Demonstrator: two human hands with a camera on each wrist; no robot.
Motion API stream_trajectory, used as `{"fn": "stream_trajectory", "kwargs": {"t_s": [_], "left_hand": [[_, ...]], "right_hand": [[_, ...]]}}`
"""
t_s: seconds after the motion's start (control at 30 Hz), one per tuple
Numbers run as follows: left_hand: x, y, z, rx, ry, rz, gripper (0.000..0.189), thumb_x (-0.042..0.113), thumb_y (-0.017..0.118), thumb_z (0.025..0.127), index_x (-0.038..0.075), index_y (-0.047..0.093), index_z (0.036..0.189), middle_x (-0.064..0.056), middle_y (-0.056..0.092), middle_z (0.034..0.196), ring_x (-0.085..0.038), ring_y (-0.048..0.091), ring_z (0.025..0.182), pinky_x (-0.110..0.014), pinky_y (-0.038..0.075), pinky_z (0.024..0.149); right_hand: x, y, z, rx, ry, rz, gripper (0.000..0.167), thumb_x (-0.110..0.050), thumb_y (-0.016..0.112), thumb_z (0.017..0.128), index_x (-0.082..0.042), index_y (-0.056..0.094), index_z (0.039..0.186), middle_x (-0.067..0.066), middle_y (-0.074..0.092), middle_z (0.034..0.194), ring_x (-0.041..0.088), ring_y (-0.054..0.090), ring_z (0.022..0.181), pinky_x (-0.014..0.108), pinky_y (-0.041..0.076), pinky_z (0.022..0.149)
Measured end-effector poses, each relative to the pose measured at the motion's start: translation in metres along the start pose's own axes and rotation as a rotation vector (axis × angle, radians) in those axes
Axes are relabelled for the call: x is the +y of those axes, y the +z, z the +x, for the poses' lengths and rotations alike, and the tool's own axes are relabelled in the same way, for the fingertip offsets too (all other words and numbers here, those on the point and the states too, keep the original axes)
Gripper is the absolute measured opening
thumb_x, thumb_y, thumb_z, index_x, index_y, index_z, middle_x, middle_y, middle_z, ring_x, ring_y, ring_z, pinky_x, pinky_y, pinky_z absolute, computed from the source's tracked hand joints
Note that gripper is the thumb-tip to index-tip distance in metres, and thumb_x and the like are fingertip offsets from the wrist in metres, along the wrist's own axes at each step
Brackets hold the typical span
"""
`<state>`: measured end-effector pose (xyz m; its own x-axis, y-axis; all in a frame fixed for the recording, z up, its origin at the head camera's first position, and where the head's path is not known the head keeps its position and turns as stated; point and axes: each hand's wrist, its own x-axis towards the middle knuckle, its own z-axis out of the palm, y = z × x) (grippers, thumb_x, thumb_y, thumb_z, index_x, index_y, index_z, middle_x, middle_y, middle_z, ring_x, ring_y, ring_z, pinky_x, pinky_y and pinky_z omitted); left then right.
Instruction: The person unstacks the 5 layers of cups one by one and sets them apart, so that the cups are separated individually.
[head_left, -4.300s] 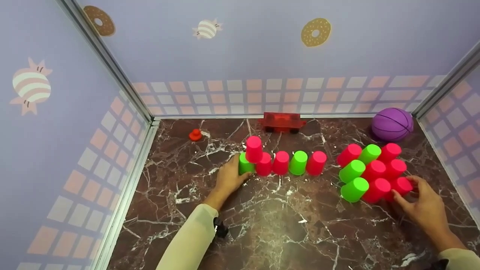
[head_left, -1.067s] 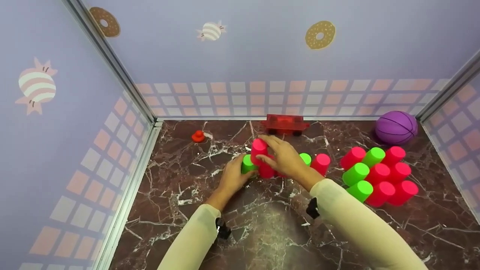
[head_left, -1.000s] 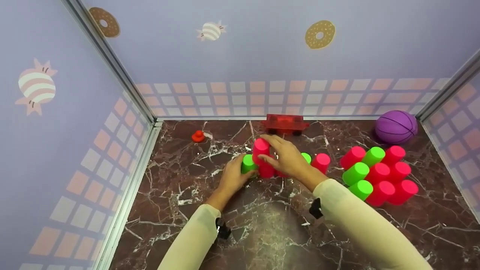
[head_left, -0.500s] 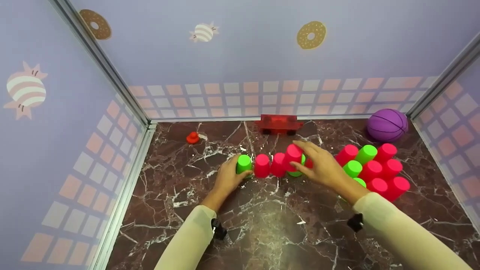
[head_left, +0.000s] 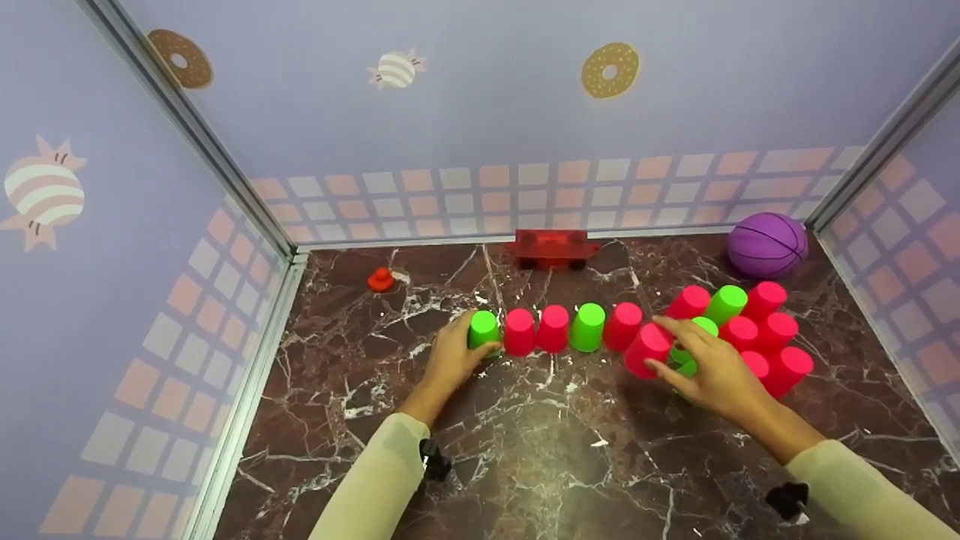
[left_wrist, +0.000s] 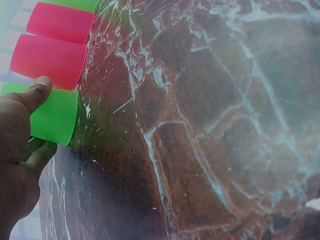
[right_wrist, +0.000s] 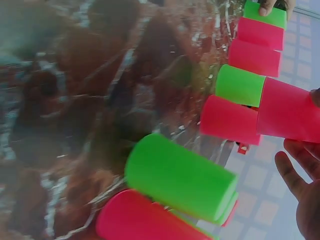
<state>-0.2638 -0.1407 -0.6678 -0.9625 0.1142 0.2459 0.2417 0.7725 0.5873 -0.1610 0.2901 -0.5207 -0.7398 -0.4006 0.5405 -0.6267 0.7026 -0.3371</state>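
Upside-down cups form a row across the dark marble surface. My left hand (head_left: 454, 356) pinches the green cup (head_left: 484, 328) at the row's left end, its thumb in front in the left wrist view. To the right follow a pink cup (head_left: 519, 332), another pink cup (head_left: 553, 328), a green cup (head_left: 589, 327) and a pink cup (head_left: 624, 325). My right hand (head_left: 712, 371) grips a separate pink cup (head_left: 646, 352) between thumb and fingers. In the right wrist view, this held pink cup (right_wrist: 287, 110) is raised off the surface.
Beside and behind my right hand stands a cluster of pink cups (head_left: 777, 330) and green cups (head_left: 726, 304), partly hidden by that hand. At the back are a purple ball (head_left: 767, 245), a red toy vehicle (head_left: 553, 248) and a small red toy duck (head_left: 381, 280).
My right hand came from the cluster, gripped the pink cup stacked atop the row's left end, and carried it right to the cluster's left side. My left hand stays on the green cup.
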Motion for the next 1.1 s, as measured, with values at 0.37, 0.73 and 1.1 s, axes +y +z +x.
{"fn": "stream_trajectory", "kwargs": {"t_s": [0.37,0.73,1.1], "left_hand": [[0.001,-0.002,-0.003,0.072,0.058,-0.011,0.075,0.049,0.094,0.082,0.014,0.067,0.143,-0.012,0.08,0.127,-0.033,0.078,0.116,-0.051,0.062,0.1],[-0.007,0.003,-0.002,0.012,0.025,-0.014,0.08,0.058,0.09,0.084,0.015,0.065,0.147,-0.012,0.079,0.13,-0.032,0.077,0.12,-0.051,0.061,0.105],[-0.003,0.002,0.0,0.01,0.028,-0.006,0.081,0.056,0.091,0.084,0.015,0.064,0.149,-0.012,0.078,0.133,-0.032,0.077,0.121,-0.051,0.061,0.105]], "right_hand": [[0.005,-0.005,-0.056,0.015,-0.124,0.025,0.067,-0.037,0.088,0.096,0.001,0.066,0.148,0.016,0.076,0.136,0.032,0.078,0.11,0.006,0.045,0.11],[0.023,-0.012,-0.107,0.009,-0.036,0.049,0.079,-0.01,0.101,0.069,-0.001,0.07,0.142,0.011,0.077,0.128,0.019,0.076,0.111,0.005,0.043,0.111],[0.039,-0.02,-0.135,-0.024,-0.023,0.033,0.084,-0.004,0.1,0.063,-0.002,0.069,0.141,0.005,0.077,0.123,0.006,0.073,0.103,0.006,0.051,0.1]]}}
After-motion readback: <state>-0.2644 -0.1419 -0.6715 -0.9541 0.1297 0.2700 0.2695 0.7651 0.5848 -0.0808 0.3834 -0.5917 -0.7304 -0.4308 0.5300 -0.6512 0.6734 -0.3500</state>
